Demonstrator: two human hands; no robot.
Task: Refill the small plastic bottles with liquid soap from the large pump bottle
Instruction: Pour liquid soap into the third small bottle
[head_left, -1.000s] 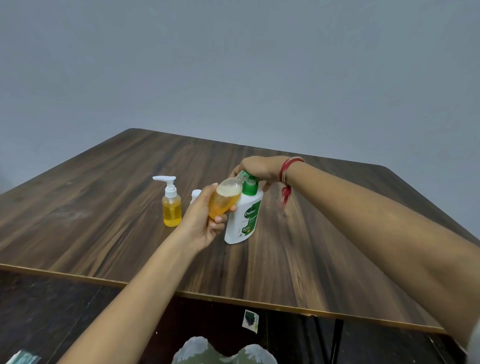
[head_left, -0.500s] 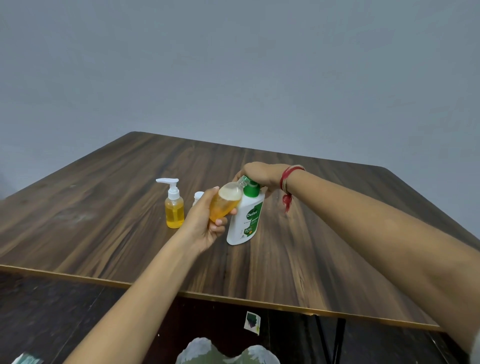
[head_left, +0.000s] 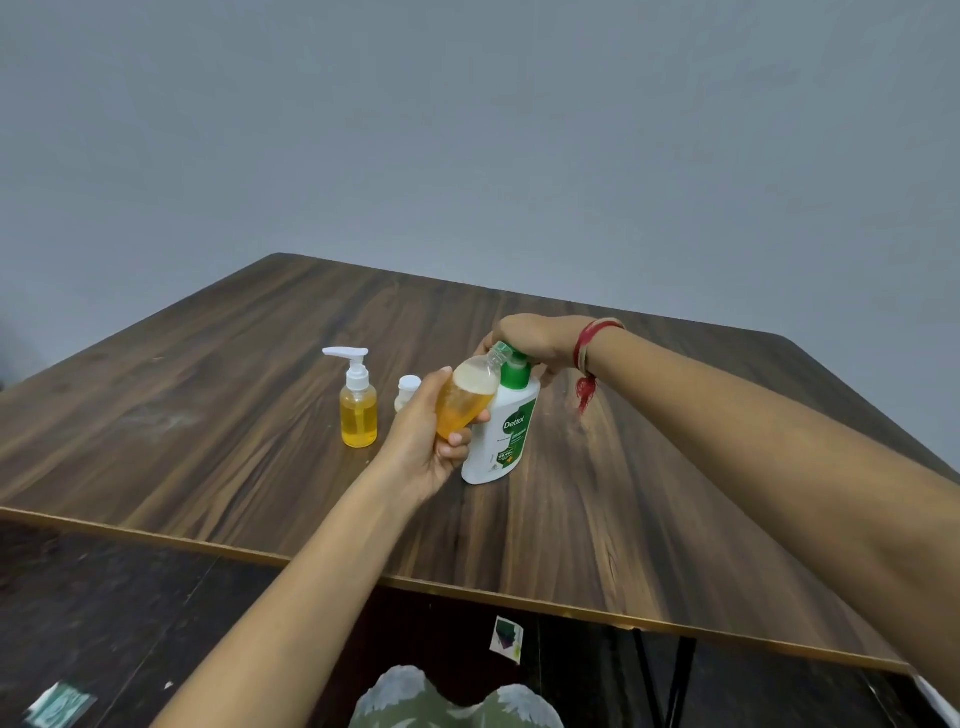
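Observation:
A large white pump bottle with a green label and green collar stands on the wooden table. My right hand lies over its pump head, fingers curled down round it. My left hand grips a small clear bottle of orange soap, uncapped and tilted with its open neck up against the pump nozzle. It looks mostly full, with foam at the top of the liquid. A second small bottle, full of yellow soap and fitted with a white pump, stands to the left.
A small white pump cap lies on the table behind my left hand. The table's front edge runs just below my forearms. Under it are a dark floor with paper scraps and a black table leg.
The picture has shifted slightly as my head moved. Both hands keep the same hold on the small bottle and the pump head.

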